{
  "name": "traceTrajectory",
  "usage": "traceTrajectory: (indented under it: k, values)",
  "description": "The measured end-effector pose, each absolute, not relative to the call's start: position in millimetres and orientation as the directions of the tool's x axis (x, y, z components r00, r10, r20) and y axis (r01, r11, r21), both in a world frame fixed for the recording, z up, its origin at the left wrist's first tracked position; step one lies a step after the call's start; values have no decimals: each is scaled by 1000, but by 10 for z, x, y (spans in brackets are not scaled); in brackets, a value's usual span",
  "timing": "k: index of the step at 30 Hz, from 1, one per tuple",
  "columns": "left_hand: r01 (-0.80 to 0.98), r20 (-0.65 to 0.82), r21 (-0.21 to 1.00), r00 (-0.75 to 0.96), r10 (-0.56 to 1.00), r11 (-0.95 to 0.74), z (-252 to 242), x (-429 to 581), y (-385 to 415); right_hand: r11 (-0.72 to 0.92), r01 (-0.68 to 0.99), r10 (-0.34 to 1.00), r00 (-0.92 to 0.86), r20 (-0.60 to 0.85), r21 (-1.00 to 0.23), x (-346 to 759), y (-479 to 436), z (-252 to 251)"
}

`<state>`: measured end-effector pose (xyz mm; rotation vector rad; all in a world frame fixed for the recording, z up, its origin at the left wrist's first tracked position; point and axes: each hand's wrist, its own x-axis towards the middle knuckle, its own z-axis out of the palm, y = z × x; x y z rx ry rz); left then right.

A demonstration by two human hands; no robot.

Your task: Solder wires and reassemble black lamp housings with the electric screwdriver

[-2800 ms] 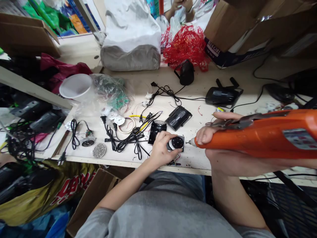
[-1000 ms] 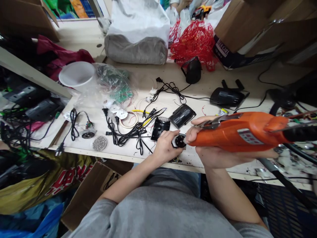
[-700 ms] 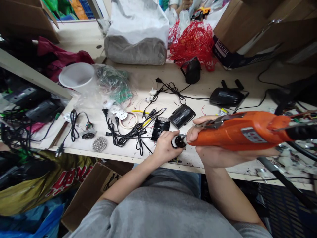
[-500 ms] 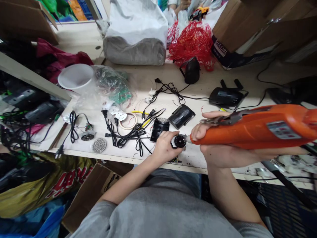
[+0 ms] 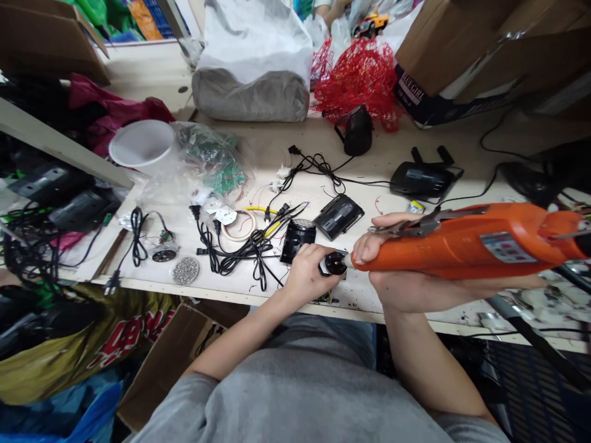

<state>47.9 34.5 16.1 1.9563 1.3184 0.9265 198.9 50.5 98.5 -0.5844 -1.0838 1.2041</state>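
Observation:
My left hand [image 5: 307,272] grips a small round black part [image 5: 335,263] set in a pale square plate on the table. My right hand [image 5: 392,271] is wrapped around an orange electric screwdriver [image 5: 462,243], held level with its metal lever under my fingers. The screwdriver's thin bit [image 5: 347,262] points left and reaches the right side of the round part. The contact point is too small to see clearly. Just left of my left hand lies a black square housing [image 5: 298,240], and a black rectangular cover [image 5: 338,216] lies beyond it.
Tangled black power cords [image 5: 235,252], a dish of metal balls [image 5: 185,271], a bag of green circuit boards [image 5: 212,163] and a white bowl [image 5: 141,151] lie on the pale table [image 5: 364,295]. A black device [image 5: 422,179] sits to the far right. Beyond stand a grey sack [image 5: 252,92] and red mesh [image 5: 355,80].
The screwdriver bit has moved left from just beside the round part to its right side. My left hand stays on the part, and the whole view has shifted slightly.

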Motion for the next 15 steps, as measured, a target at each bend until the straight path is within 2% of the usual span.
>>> traceTrajectory:
  k: [15]
  values:
    - [517,246,781,262,933,-351,122,477,347,314,-447,941,31,337,-837,1935,509,1004]
